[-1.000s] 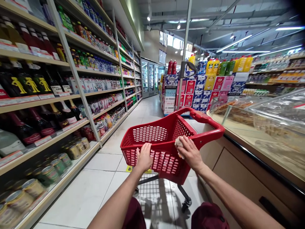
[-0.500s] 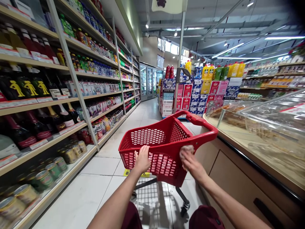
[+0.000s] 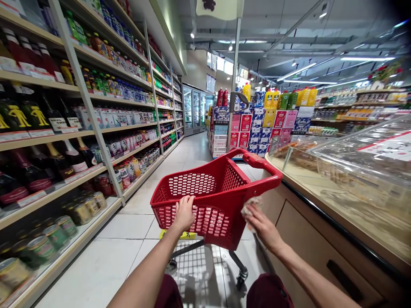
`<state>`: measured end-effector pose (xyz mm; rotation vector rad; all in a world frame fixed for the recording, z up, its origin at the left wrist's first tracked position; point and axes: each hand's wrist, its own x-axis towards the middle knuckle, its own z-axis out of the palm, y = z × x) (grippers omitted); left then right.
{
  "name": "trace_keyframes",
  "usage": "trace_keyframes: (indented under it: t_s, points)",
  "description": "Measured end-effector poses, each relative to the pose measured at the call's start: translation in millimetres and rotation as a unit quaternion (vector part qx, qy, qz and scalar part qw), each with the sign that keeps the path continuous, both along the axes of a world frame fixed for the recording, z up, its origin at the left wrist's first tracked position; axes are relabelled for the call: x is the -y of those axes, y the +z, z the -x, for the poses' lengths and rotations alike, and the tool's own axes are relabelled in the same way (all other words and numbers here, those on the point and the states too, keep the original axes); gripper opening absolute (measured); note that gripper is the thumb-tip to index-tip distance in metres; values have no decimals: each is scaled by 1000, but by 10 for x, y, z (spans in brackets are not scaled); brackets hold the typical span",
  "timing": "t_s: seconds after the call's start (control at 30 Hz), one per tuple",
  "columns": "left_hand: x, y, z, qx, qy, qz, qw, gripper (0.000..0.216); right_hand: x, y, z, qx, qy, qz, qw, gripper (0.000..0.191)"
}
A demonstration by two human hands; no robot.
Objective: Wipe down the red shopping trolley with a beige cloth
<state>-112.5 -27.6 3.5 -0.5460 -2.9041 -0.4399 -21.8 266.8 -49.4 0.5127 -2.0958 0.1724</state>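
A red plastic shopping cart (image 3: pixel 205 188) with a perforated basket stands on the tiled aisle in front of me, with nothing visible inside it. My left hand (image 3: pixel 183 212) is closed over the near rim of the basket. My right hand (image 3: pixel 261 222) presses a small pale cloth (image 3: pixel 250 205) against the basket's right side, just below the red handle bar. My knees in dark red trousers show at the bottom edge.
Shelves of bottles and cans (image 3: pixel 64 141) line the left side. A counter with clear display cases (image 3: pixel 353 171) runs along the right. Stacked drink cartons (image 3: pixel 253 124) stand ahead, and glass-door fridges (image 3: pixel 192 107) close the aisle's far end.
The view has drifted so the cart sits lower and further left. My right hand with the cloth has slid down and outward from the handle area to the basket's side. My left hand keeps its grip.
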Motion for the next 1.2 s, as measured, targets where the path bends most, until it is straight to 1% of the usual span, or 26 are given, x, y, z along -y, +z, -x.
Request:
trace_keyframes:
  t_s: [0.03, 0.07, 0.1, 0.17, 0.2, 0.23, 0.27, 0.3, 0.4, 0.43, 0.47, 0.5, 0.6, 0.63, 0.67, 0.7, 0.8, 0.83, 0.87, 0.9, 0.97, 1.03, 1.1, 1.2]
  points:
    - [1, 3, 3, 1, 0, -1, 1000, 64, 2, -18, -26, 8, 14, -23, 1000, 26]
    - [-1, 6, 4, 1, 0, -1, 1000, 63, -21, 28, -30, -4, 18, -26, 999, 25]
    - [-3, 9, 4, 1, 1, -2, 1000, 63, -68, 126, -12, -33, 7, -6, 999, 25]
    - [-10, 12, 1, 0, 3, -5, 1000, 64, -197, 374, 74, -113, -54, 79, 989, 26]
    - [-12, 13, -1, 0, 5, -6, 1000, 64, -249, 463, 121, -135, -85, 112, 981, 27]
    - [-12, 14, -5, 1, 5, -7, 1000, 64, -276, 498, 154, -145, -106, 133, 975, 27]
    - [-11, 15, -8, 3, 5, -9, 1000, 64, -268, 469, 167, -140, -112, 136, 974, 28]
    - [-8, 16, -12, 7, 3, -10, 1000, 65, -225, 382, 157, -121, -103, 122, 980, 29]
    - [1, 19, -19, 22, -4, -13, 1000, 67, 42, 5, 50, -33, -36, 22, 999, 33]
    - [2, 18, -20, 25, -4, -13, 1000, 68, 140, -67, 23, -11, -16, -4, 1000, 33]
    - [2, 16, -20, 27, -3, -12, 1000, 69, 225, -82, 17, -2, -1, -16, 1000, 34]
    - [1, 11, -20, 27, -3, -12, 1000, 69, 293, -45, 35, -9, 5, -12, 1000, 33]
    - [6, -11, -21, 18, -5, -11, 1000, 70, 410, 179, 201, -68, -15, 45, 997, 34]
    - [14, -19, -22, 16, -6, -10, 1000, 71, 441, 206, 259, -74, -21, 48, 996, 34]
    - [25, -27, -24, 15, -8, -8, 1000, 71, 478, 182, 300, -68, -24, 38, 997, 33]
    - [41, -34, -24, 15, -12, -5, 1000, 72, 525, 111, 320, -53, -22, 17, 998, 32]
    - [111, -42, -16, 14, -30, 9, 999, 73, 709, -205, 284, -6, 14, -59, 998, 30]
    - [141, -41, -11, 14, -39, 13, 999, 73, 773, -268, 267, 1, 28, -75, 997, 30]
    - [173, -40, -4, 15, -48, 16, 999, 74, 833, -283, 262, 4, 37, -82, 996, 30]
    - [205, -38, 2, 17, -57, 19, 998, 73, 887, -255, 273, 3, 40, -82, 996, 31]
    - [264, -37, 12, 21, -67, 21, 997, 73, 969, -130, 347, -11, 24, -59, 998, 33]
    - [308, -42, 16, 24, -56, 15, 998, 72, 1028, -60, 444, -25, 8, -36, 999, 35]
    - [340, -47, 19, 31, -38, 2, 999, 72, 1089, -141, 498, -9, 27, -55, 998, 34]
    - [399, -36, 44, 50, -36, -16, 998, 73, 1222, -355, 479, 20, 100, -107, 989, 30]
